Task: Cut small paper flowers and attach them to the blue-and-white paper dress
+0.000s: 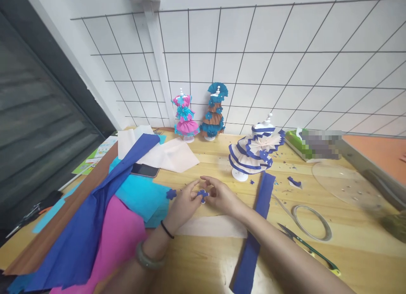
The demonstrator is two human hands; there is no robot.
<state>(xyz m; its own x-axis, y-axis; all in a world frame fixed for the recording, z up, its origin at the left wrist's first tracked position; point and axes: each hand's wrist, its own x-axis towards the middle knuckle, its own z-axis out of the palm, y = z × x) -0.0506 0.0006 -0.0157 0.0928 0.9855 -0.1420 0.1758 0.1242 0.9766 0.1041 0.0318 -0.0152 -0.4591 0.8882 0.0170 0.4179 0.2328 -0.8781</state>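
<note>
Between the fingertips of my left hand (pixel 187 199) and my right hand (pixel 218 193) is a small blue paper flower (pixel 202 195), pinched from both sides above the table. A second blue paper flower (pixel 171 194) lies just left of my left hand. Under my wrists stretches a pale crepe paper strip (pixel 212 226). A long blue crepe paper strip (pixel 264 196) runs beneath my right forearm. Beyond my right hand stands a mini dress form (pixel 255 152) in a cream dress with blue-edged ruffles and a pleated fan.
Crepe paper sheets (pixel 123 226) and a phone (pixel 145 170) cover the left side, with dark-handled scissors (pixel 38 209). Two dressed forms, one pink (pixel 187 127), one brown and teal (pixel 215 116), stand by the wall. Tape (pixel 326 230), green scissors (pixel 312 249) and a tissue pack (pixel 296 144) lie right.
</note>
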